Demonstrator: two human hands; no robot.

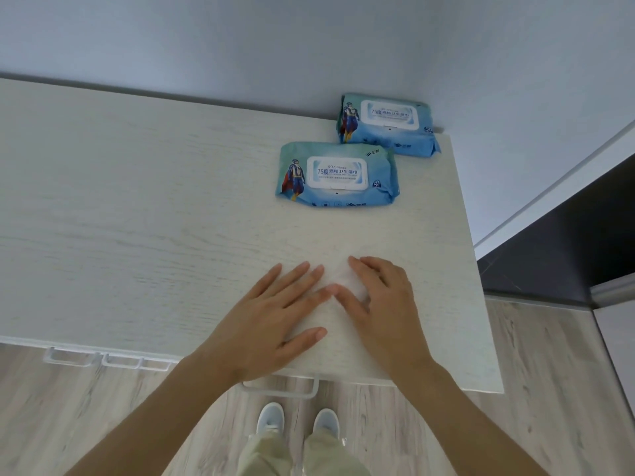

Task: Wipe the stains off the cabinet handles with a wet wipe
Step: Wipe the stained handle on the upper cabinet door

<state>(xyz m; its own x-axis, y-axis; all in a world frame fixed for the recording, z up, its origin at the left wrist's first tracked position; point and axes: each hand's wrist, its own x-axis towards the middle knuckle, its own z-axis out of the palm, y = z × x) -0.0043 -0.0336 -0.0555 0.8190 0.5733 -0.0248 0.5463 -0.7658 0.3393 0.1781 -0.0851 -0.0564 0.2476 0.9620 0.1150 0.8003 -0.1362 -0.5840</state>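
Wipe packs: 2 [337, 174] [388, 124]. Loose wipe: 1 [340, 280]. Handles: 3 [280, 389] [70, 357] [134, 361]. Hands: 2 [271, 321] [385, 304]. Shoes: 2 [270, 418] [325, 422].

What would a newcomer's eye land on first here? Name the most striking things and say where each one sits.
First, the two hands: the left hand and right hand lie flat, fingers straight, on a white wet wipe spread near the cabinet top's front edge. Next, two blue wipe packs by the far right corner, the near pack in front of the far pack against the wall. White handles jut out below the front edge.
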